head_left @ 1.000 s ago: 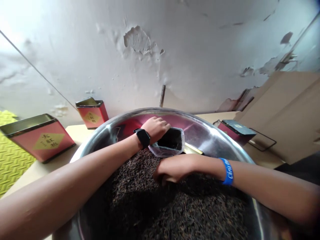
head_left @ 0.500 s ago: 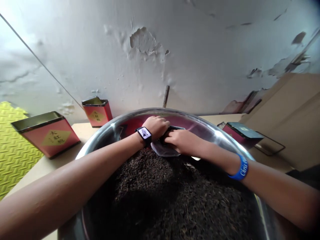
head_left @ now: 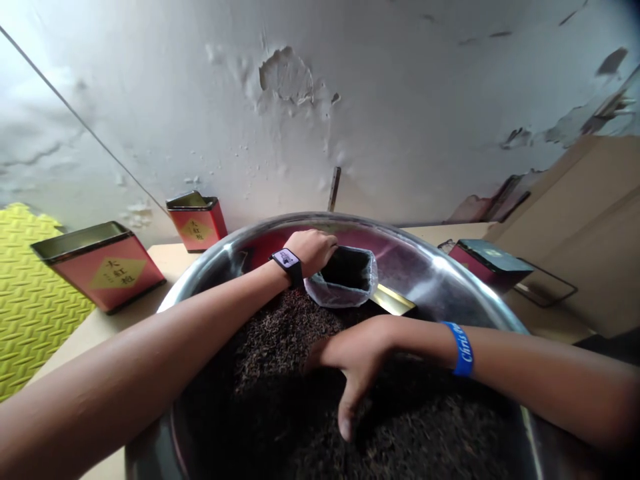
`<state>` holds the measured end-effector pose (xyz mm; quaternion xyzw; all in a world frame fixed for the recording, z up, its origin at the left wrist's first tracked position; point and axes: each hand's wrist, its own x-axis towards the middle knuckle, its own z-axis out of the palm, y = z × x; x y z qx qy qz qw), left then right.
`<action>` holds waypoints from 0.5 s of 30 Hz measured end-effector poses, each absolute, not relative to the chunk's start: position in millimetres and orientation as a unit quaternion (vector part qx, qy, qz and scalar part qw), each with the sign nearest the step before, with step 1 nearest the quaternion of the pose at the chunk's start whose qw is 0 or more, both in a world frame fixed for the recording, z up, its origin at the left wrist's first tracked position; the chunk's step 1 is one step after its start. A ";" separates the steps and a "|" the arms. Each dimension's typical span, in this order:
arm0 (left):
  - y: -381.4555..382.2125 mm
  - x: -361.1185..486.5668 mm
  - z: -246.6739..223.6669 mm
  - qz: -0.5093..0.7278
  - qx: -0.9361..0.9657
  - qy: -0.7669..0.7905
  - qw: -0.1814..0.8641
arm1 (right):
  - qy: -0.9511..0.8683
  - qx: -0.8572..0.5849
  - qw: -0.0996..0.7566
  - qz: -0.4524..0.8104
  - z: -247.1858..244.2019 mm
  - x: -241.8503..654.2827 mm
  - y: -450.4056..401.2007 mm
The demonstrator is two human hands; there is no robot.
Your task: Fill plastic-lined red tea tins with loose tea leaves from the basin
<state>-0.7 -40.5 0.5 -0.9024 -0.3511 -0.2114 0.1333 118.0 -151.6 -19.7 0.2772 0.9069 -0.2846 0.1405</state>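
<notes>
A large metal basin (head_left: 440, 257) holds a broad heap of dark loose tea leaves (head_left: 285, 347). At its far side, my left hand (head_left: 313, 253) grips the left edge of a tea tin whose plastic bag liner (head_left: 345, 297) is folded out over the rim. The tin's mouth faces up and its inside looks dark. My right hand (head_left: 355, 363) is down at the tea in front of the tin, thumb spread away from the other fingers. Those fingertips are partly hidden in the leaves and shadow. A shiny gold tin lid (head_left: 393, 300) lies just right of the lined tin.
Left of the basin stand an open red tea tin (head_left: 115, 273) and a smaller-looking red tin (head_left: 197, 223) with a lid tilted in its top. A dark-lidded tin (head_left: 490, 260) is at the right, near a cardboard box (head_left: 595, 233). A peeling wall (head_left: 225, 120) rises behind.
My right hand has left the tin's mouth and moved down and toward me into the tea, its thumb spreading. My left hand stays on the tin, and the gold lid shows more.
</notes>
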 end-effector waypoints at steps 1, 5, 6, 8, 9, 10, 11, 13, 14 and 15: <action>-39.9 -0.7 0.1 -0.211 -0.902 -0.353 0.132 | 0.904 0.254 0.160 -0.304 -18.8 117.8 -151.5; -36.5 -1.0 -1.0 -0.196 -0.905 -0.361 0.112 | 0.910 0.166 0.241 -0.294 -21.1 115.5 -149.8; -35.5 -1.2 -1.2 -0.185 -0.907 -0.364 0.100 | 0.913 0.157 0.251 -0.281 -23.1 114.3 -149.4; -33.8 -1.5 -1.9 -0.162 -0.911 -0.372 0.067 | 0.916 0.149 0.260 -0.266 -25.7 111.5 -149.9; -33.0 -1.5 -2.5 -0.155 -0.912 -0.377 0.051 | 0.916 0.147 0.262 -0.265 -25.0 110.3 -150.9; -32.4 -1.4 -3.2 -0.154 -0.911 -0.382 0.036 | 0.916 0.147 0.260 -0.266 -22.3 109.4 -152.2; -31.8 -1.2 -4.0 -0.157 -0.910 -0.384 0.022 | 0.918 0.148 0.251 -0.269 -17.2 109.3 -153.4; -30.9 -0.8 -5.3 -0.176 -0.907 -0.382 -0.002 | 0.926 0.157 0.205 -0.276 -0.5 111.6 -153.4; -30.4 -0.7 -5.6 -0.186 -0.907 -0.378 -0.014 | 0.930 0.166 0.171 -0.279 10.2 114.4 -151.2; -29.9 -0.8 -5.7 -0.194 -0.906 -0.376 -0.027 | 0.934 0.181 0.131 -0.279 21.5 118.1 -146.9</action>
